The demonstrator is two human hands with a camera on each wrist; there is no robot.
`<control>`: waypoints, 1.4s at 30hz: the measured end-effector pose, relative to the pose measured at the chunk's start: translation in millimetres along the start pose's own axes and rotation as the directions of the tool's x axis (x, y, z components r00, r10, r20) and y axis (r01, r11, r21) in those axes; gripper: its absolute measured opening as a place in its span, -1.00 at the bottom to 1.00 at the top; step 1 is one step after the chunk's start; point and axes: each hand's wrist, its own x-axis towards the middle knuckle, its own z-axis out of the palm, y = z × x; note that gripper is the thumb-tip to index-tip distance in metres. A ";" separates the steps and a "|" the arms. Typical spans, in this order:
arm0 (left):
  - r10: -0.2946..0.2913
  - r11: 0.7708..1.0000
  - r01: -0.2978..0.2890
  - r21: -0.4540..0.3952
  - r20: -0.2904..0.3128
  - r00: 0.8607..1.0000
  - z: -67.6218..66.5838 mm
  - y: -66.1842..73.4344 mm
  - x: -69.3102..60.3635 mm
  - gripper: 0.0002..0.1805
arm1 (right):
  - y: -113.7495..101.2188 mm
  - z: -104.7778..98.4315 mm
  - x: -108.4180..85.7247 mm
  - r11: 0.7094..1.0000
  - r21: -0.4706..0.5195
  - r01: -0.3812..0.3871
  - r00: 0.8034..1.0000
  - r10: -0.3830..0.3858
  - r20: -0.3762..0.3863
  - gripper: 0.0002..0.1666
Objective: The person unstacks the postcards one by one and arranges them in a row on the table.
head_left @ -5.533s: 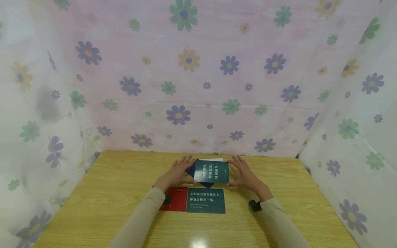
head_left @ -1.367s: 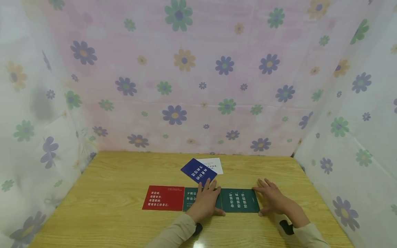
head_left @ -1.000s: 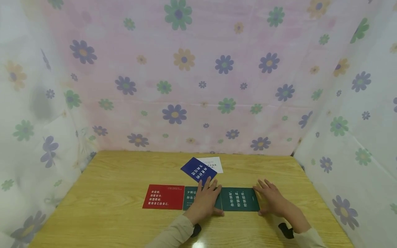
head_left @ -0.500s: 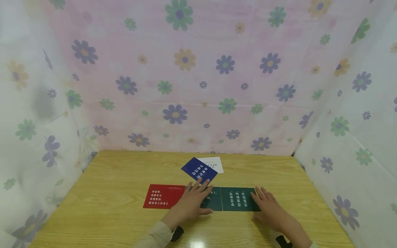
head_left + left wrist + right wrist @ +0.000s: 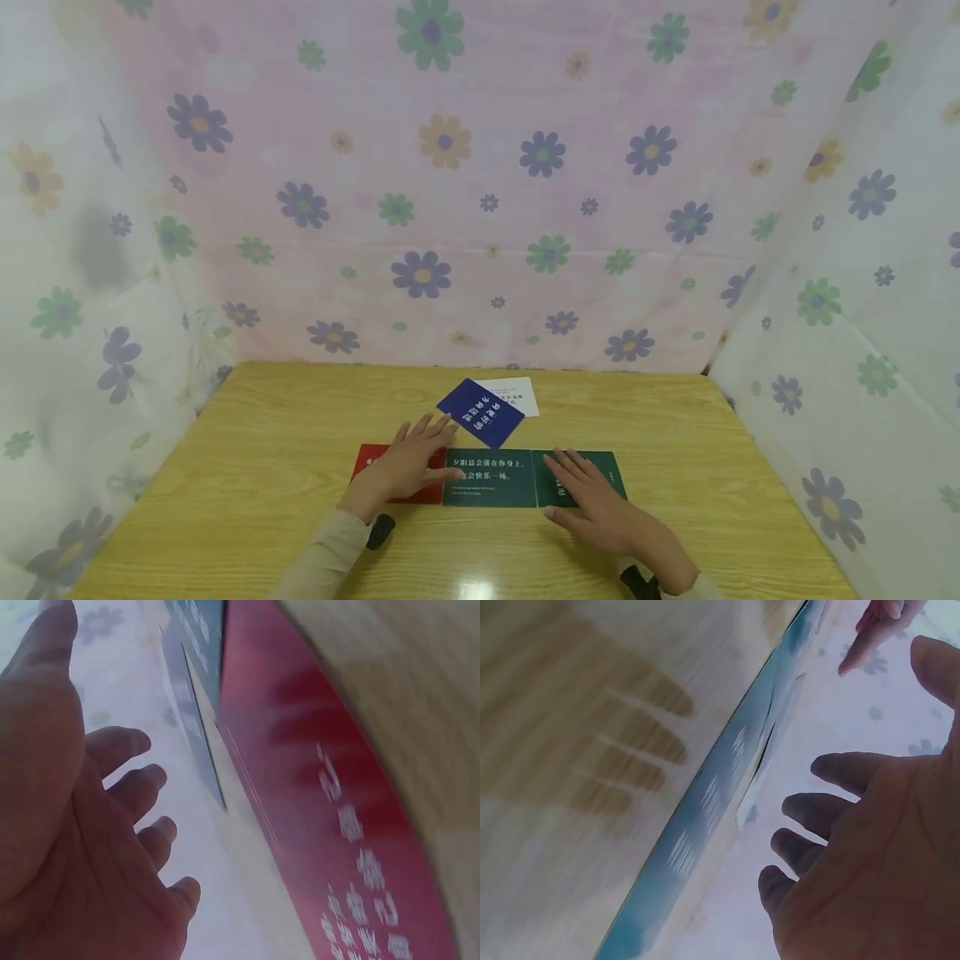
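Note:
In the head view a red card [image 5: 420,493], a green card [image 5: 491,492] and another green card [image 5: 611,479] lie side by side in a row. My left hand [image 5: 401,467] hovers over the red card, fingers spread and holding nothing, its thumb reaching over the middle green card. Over the right green card is my right hand [image 5: 600,508], fingers extended and empty. The left wrist view shows the red card [image 5: 300,750] beneath the raised left hand [image 5: 82,817]. In the right wrist view the right hand [image 5: 877,840] is clear of the green card [image 5: 697,817].
Behind the row, a blue card [image 5: 483,412] lies at a slant, partly over a white card [image 5: 525,392]. The wooden table [image 5: 300,408] is bordered by flower-patterned cloth [image 5: 480,333] at the back and both sides.
Both hands have moved left: the left from the middle green card to over the red one, the right from the row's right end to over the right green card. Earlier, both hands held that card.

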 end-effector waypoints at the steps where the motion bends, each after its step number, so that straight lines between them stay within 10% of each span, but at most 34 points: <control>1: -0.005 1.000 0.005 -0.001 0.007 1.000 -1.5 -4.9 1.8 -0.10 | -2.6 -0.1 5.5 1.000 0.005 0.003 1.000 -0.003 0.006 -0.15; 19: -0.085 0.996 0.083 0.039 0.064 0.994 -11.9 -58.3 55.3 -0.15 | -14.9 5.8 106.5 0.998 -0.056 -0.016 0.996 0.021 0.089 -0.17; 42: -0.087 0.984 0.072 0.162 0.090 0.992 -27.4 -44.7 43.2 -0.39 | 4.5 -12.5 135.1 0.978 -0.201 -0.048 0.990 0.074 0.121 -0.25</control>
